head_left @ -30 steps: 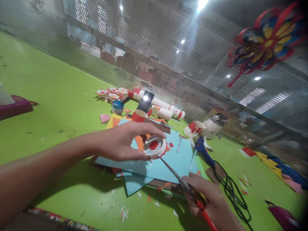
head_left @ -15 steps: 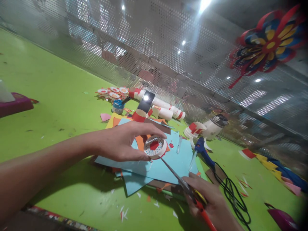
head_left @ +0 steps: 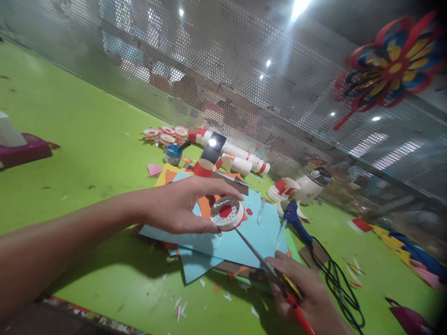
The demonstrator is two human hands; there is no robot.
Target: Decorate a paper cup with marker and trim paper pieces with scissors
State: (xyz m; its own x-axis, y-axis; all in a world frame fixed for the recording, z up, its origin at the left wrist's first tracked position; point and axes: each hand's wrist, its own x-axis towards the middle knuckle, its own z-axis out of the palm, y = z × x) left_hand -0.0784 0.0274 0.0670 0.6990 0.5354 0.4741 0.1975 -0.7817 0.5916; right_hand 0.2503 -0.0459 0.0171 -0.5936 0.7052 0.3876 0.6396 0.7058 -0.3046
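Observation:
My left hand (head_left: pixel 181 204) pinches a small round paper cup piece (head_left: pixel 226 214) between thumb and fingers. Its inside is dotted, with a red shape in the middle and red points along the outer edge. In my right hand (head_left: pixel 300 288) is a pair of scissors (head_left: pixel 256 253) with red and yellow handles. The blades look closed, and their tips are at the lower edge of the round piece. Light blue paper sheets (head_left: pixel 240 246) lie beneath, on top of orange and yellow ones.
A blue glue gun (head_left: pixel 291 214) with a coiled black cable lies right of the paper. Behind are paper cups (head_left: pixel 284 188), decorated discs (head_left: pixel 167 138), a blue-lidded jar (head_left: pixel 172 154) and white rolls (head_left: pixel 240 153). Paper scraps dot the green table (head_left: pixel 115 288). A paper flower (head_left: pixel 394 70) hangs upper right.
The view has shifted slightly. My left hand still holds the round piece, which is tilted a little differently, and the scissors remain close to its lower edge.

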